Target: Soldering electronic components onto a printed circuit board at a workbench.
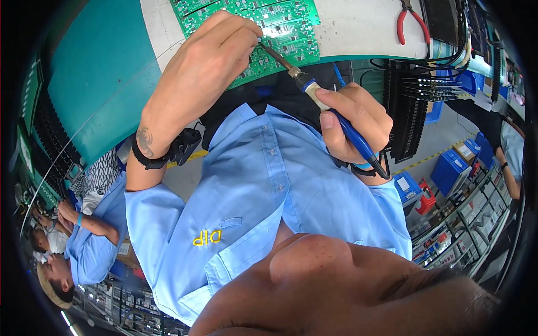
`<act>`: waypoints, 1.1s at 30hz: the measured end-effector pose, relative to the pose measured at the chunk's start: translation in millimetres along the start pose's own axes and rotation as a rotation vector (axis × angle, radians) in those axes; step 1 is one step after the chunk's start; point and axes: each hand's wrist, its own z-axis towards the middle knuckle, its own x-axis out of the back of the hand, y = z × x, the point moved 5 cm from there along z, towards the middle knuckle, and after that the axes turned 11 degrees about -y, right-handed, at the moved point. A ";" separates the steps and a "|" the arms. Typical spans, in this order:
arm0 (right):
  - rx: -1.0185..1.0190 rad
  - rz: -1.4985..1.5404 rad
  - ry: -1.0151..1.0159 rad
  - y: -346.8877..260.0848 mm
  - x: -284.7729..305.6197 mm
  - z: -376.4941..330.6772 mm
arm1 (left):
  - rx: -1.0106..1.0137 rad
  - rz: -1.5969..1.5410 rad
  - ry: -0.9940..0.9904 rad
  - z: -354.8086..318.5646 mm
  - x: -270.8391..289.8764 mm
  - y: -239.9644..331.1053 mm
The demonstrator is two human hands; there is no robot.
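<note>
My right hand [356,123] grips the blue and cream handle of a soldering iron [314,92]. The iron slants up and left, its tip at a green circuit board panel [288,42] crowded with small parts. Above the panel, my left hand [210,61] is closed in a pinch, fingertips right beside the iron's tip. A thin wire [89,119], looking like solder wire, runs from the far left towards this hand; its end at the fingers is hidden. Part of the panel lies beneath my left hand.
Red-handled pliers [412,25] lie on the bench at the right, near dark cables. A teal mat [101,84] covers the left side. Black racks [412,112] and blue bins [448,171] stand to the right. At the left, another person [92,246] in blue works nearby.
</note>
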 end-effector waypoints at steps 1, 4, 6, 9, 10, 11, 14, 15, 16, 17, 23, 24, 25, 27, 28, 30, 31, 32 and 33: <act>0.001 0.001 0.008 -0.3 0.1 1.1 | 0.001 0.001 0.001 -0.1 -0.2 0.1; 0.000 0.003 0.025 -0.8 1.0 2.4 | -0.001 0.002 0.001 0.7 -0.2 0.5; 0.003 -0.002 0.000 -0.8 0.6 0.8 | -0.004 0.005 -0.002 1.6 0.0 1.0; -0.001 -0.006 -0.014 -2.0 0.8 -0.2 | -0.007 0.006 -0.004 2.2 0.3 2.4; -0.006 -0.008 -0.015 -2.5 1.1 -0.5 | -0.009 0.007 -0.005 2.3 0.3 2.8; -0.011 -0.010 -0.017 -2.8 1.4 -0.8 | -0.009 0.007 -0.006 2.4 0.3 3.0; -0.016 -0.011 -0.017 -3.8 2.3 -1.8 | -0.011 0.010 -0.019 3.2 -0.7 3.9; -0.018 -0.011 -0.018 -3.8 2.7 -2.1 | -0.011 0.010 -0.020 3.4 -0.6 4.5; -0.018 -0.011 -0.017 -3.8 3.2 -2.3 | -0.011 0.012 -0.024 3.8 -0.3 5.3; -0.017 -0.014 -0.019 -4.0 3.8 -2.3 | -0.011 0.015 -0.029 4.1 -0.1 6.1; -0.011 -0.015 -0.025 -5.0 4.5 -1.8 | -0.020 0.022 -0.040 3.0 -0.7 7.1; -0.011 -0.016 -0.024 -5.0 4.4 -2.1 | -0.017 0.018 -0.036 2.7 -1.1 7.2; -0.009 -0.014 -0.021 -5.0 4.2 -2.5 | -0.015 0.014 -0.033 2.4 -1.4 7.3; -0.006 -0.012 -0.015 -5.3 4.2 -3.2 | -0.014 0.010 -0.030 2.0 -2.0 7.8; -0.004 -0.012 -0.016 -5.6 4.3 -3.2 | -0.010 0.004 -0.024 1.1 -2.0 7.6; -0.001 -0.010 0.004 -6.6 7.1 -3.9 | -0.002 -0.008 -0.013 -0.2 -1.5 7.2; 0.001 -0.009 0.014 -6.9 8.4 -4.1 | -0.002 -0.007 -0.011 -0.6 -1.0 6.5; 0.002 -0.010 0.014 -6.9 8.9 -4.1 | -0.013 -0.004 0.001 -1.0 0.3 5.6; 0.005 -0.015 0.026 -6.1 9.7 -4.1 | -0.025 0.001 0.012 -0.9 1.7 4.3</act>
